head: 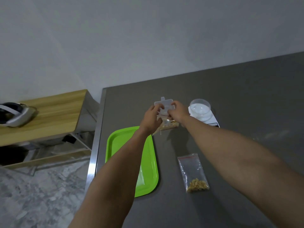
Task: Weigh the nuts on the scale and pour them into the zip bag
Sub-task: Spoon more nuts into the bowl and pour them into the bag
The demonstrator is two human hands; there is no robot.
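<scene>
A clear nut container (165, 105) with a white lid stands at the far middle of the grey table, yellow nuts (167, 126) showing at its base. My left hand (152, 118) grips its left side and my right hand (178, 112) grips its lid from the right. Just right of it a white scale (209, 120) carries a clear round bowl (200, 106). Nearer me lies a small zip bag (192, 172) with a red strip and a little heap of nuts at its bottom.
A green tray (148, 162) lies under my left forearm, with a pale sheet on it. The table's metal edge (93, 153) runs down the left. Beyond it stands a wooden shelf (54, 116) with a white headset (14, 115).
</scene>
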